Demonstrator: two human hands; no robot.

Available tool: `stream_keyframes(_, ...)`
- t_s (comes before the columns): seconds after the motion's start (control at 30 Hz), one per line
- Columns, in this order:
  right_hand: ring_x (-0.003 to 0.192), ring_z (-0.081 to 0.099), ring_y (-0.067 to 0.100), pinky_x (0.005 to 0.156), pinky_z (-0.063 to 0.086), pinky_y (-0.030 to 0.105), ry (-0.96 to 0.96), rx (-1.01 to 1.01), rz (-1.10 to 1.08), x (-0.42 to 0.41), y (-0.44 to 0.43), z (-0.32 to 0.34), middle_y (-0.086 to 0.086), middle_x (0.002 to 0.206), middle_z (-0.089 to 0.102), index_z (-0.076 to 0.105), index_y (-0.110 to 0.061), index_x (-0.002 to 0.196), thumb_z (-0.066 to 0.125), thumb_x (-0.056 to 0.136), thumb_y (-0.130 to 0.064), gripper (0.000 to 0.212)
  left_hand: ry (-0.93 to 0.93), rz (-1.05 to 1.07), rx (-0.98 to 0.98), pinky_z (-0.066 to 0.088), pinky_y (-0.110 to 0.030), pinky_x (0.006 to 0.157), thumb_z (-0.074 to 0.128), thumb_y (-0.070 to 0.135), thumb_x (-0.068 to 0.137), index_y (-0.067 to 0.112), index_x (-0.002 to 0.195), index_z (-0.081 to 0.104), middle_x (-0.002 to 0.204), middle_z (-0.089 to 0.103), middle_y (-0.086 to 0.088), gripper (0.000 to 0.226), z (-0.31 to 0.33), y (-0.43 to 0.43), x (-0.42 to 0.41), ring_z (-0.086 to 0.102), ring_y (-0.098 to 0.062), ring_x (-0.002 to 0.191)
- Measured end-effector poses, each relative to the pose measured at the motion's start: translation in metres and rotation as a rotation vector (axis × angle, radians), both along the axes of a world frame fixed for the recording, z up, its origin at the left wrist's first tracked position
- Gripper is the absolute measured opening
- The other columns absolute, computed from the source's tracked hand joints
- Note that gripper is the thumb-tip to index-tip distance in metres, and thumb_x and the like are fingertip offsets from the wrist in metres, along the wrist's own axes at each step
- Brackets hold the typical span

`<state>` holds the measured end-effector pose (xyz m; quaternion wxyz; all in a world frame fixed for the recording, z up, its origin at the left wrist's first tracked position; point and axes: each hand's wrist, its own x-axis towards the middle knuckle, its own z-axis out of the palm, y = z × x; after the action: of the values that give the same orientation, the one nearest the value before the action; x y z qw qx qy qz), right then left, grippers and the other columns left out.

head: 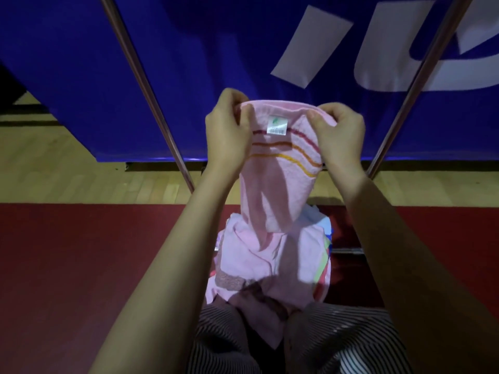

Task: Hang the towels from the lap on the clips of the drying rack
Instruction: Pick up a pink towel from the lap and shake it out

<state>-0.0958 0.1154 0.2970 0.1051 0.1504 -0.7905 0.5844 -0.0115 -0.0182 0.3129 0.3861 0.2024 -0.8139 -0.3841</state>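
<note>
Striped trousers (337, 344) cover our knees at the bottom edge, and on our lap sits a pile of towels (270, 265), mostly pink, with blue, green and red edges showing on its right side. Our forearms reach forward on either side of the pile. We hold one pink towel (280, 168) up in front of us by its top edge, its lower end hanging down to touch the pile. Our left hand (229, 130) pinches the towel's left top corner between thumb and fingers; our right hand (340, 130) pinches the right top corner the same way. Three curved stripes, dark red, orange and yellow, cross the towel below a small white label (276, 126) near the top edge. Two metal poles (140, 85) of the rack slant up to the left and right of our hands. No clips show. Behind the poles hangs a blue banner (81, 63) with white letters. Below lie wood floor (67, 163) and a red mat (81, 252).
</note>
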Motion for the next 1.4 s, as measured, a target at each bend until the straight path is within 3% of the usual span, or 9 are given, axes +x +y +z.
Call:
stream_keyframes(0.17,0.061,0.045,0.004,0.053,0.033,0.011,-0.031,0.072,-0.042,0.002,0.0,-0.009,0.0,0.075,0.056,0.064,0.0,0.087,0.065,0.084,-0.018,0.018,-0.067,0.064,0.048,0.033,-0.008,0.056,0.054,0.009,0.085,0.005,0.088,0.062,0.068,0.052,0.012,0.009,-0.011,0.002,-0.001,0.048,-0.002,0.062)
stream_keyframes(0.33,0.073,0.05,0.013,0.052,0.028,0.02,-0.11,0.229,-0.08,0.005,-0.001,-0.012,0.0,0.075,0.056,0.065,-0.002,0.085,0.067,0.083,-0.024,0.022,-0.088,0.154,0.099,0.037,-0.027,0.066,0.053,0.009,0.085,0.003,0.089,0.062,0.077,0.061,-0.002,0.012,-0.021,0.02,0.002,0.054,-0.02,0.073)
stream_keyframes(0.5,0.074,0.052,0.015,0.059,0.036,0.022,-0.257,0.204,0.016,0.008,-0.008,-0.005,-0.003,0.068,0.053,0.065,-0.003,0.087,0.066,0.083,-0.018,0.016,-0.037,0.157,0.152,0.033,-0.024,0.062,0.056,0.01,0.086,0.004,0.09,0.063,0.076,0.063,0.0,0.01,-0.023,0.046,0.004,0.053,-0.017,0.071)
stream_keyframes(0.63,0.07,0.054,0.022,0.063,0.048,0.037,-0.337,0.144,0.098,0.005,-0.01,0.002,0.011,0.074,0.058,0.066,-0.001,0.083,0.063,0.08,-0.007,0.007,-0.024,0.148,0.23,0.034,-0.02,0.06,0.059,0.013,0.086,0.008,0.087,0.064,0.066,0.054,0.011,0.007,-0.019,0.055,0.003,0.051,-0.013,0.067)
stream_keyframes(0.77,0.071,0.053,0.019,0.065,0.042,0.028,-0.241,0.244,0.145,-0.004,0.001,-0.002,0.004,0.071,0.06,0.071,-0.01,0.083,0.055,0.079,-0.006,0.016,-0.002,0.195,0.217,0.035,-0.023,0.064,0.054,0.008,0.087,0.006,0.091,0.064,0.074,0.057,0.005,0.012,-0.015,0.041,0.004,0.051,-0.015,0.071)
stream_keyframes(0.9,0.065,0.056,-0.003,0.067,0.045,0.014,-0.206,0.095,0.341,-0.009,0.023,0.009,-0.012,0.069,0.063,0.07,-0.011,0.086,0.06,0.087,-0.008,0.011,-0.012,0.147,0.17,0.041,-0.025,0.069,0.051,0.011,0.089,0.005,0.092,0.065,0.078,0.059,0.004,0.015,-0.014,0.009,0.008,0.053,-0.013,0.075)
stream_keyframes(1.03,0.061,0.061,-0.002,0.061,0.049,0.013,-0.35,-0.107,0.543,-0.014,0.038,0.017,-0.012,0.061,0.068,0.065,-0.016,0.083,0.058,0.088,-0.002,0.015,0.032,0.037,0.129,0.042,-0.02,0.069,0.047,0.011,0.09,0.005,0.09,0.063,0.075,0.057,0.011,0.017,-0.013,-0.007,0.013,0.053,-0.007,0.074)
stream_keyframes(1.17,0.062,0.064,0.001,0.065,0.053,0.013,-0.467,-0.03,0.687,-0.014,0.044,0.015,-0.009,0.064,0.071,0.064,-0.014,0.087,0.057,0.083,0.008,0.023,-0.014,0.051,0.093,0.036,-0.012,0.062,0.043,0.011,0.094,0.003,0.09,0.061,0.072,0.054,0.015,0.02,-0.013,-0.011,0.014,0.049,-0.006,0.069)
stream_keyframes(1.4,0.051,0.055,-0.004,0.058,0.047,0.012,-0.277,0.027,0.425,-0.019,0.042,0.01,-0.013,0.051,0.064,0.065,-0.015,0.072,0.062,0.087,-0.007,0.017,-0.067,0.026,-0.053,0.033,-0.01,0.058,0.045,0.009,0.093,0.001,0.09,0.062,0.076,0.06,-0.003,0.019,-0.015,-0.006,0.019,0.047,-0.007,0.067)
